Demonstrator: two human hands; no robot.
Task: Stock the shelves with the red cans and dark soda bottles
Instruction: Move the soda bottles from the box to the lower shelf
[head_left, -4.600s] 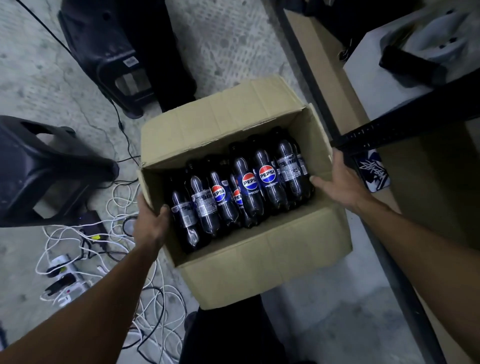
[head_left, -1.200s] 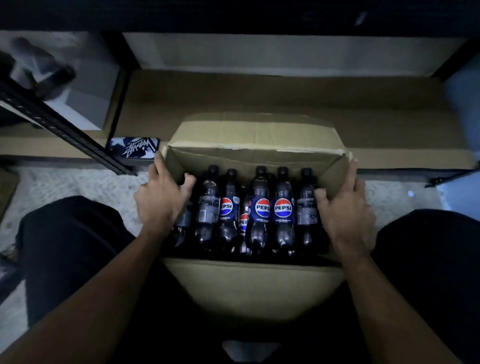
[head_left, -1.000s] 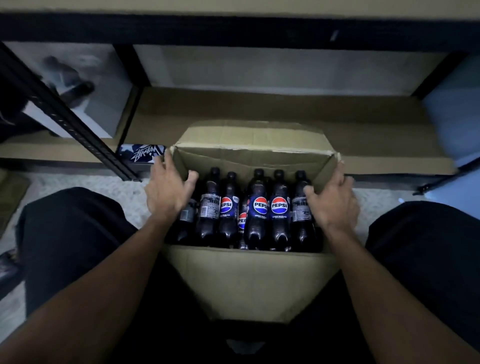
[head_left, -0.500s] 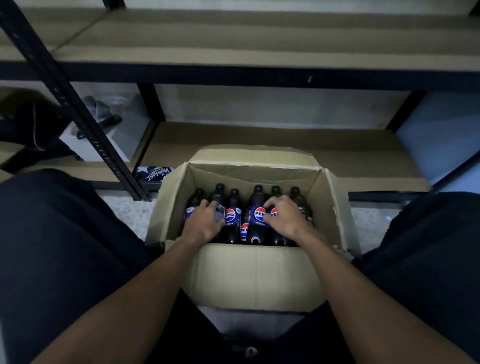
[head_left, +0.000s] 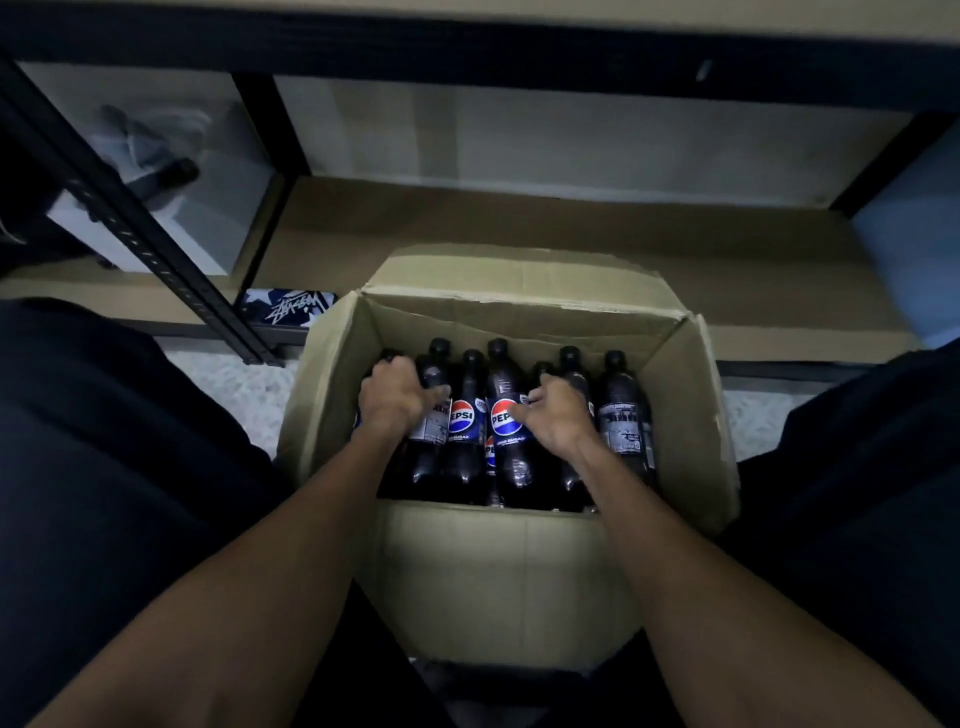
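Note:
An open cardboard box (head_left: 498, 571) stands on the floor between my knees, packed with several dark soda bottles (head_left: 465, 415) that have black caps and round red-white-blue logos. My left hand (head_left: 395, 397) is down in the box, curled around a bottle at the left end of the row. My right hand (head_left: 558, 413) is wrapped around another dark bottle right of the middle. One dark bottle (head_left: 621, 410) stands untouched at the right end. No red cans are in sight.
The lowest shelf board (head_left: 519, 228) runs just behind the box, under a black shelf beam (head_left: 467, 49). A black slotted upright (head_left: 156, 260) slants down at the left, with a small dark printed box (head_left: 288, 307) beside its foot. My dark-trousered legs flank the box.
Both hands left the box's side flaps and went down among the bottles, each closing around one. My view dipped back toward the box and the lowest shelf.

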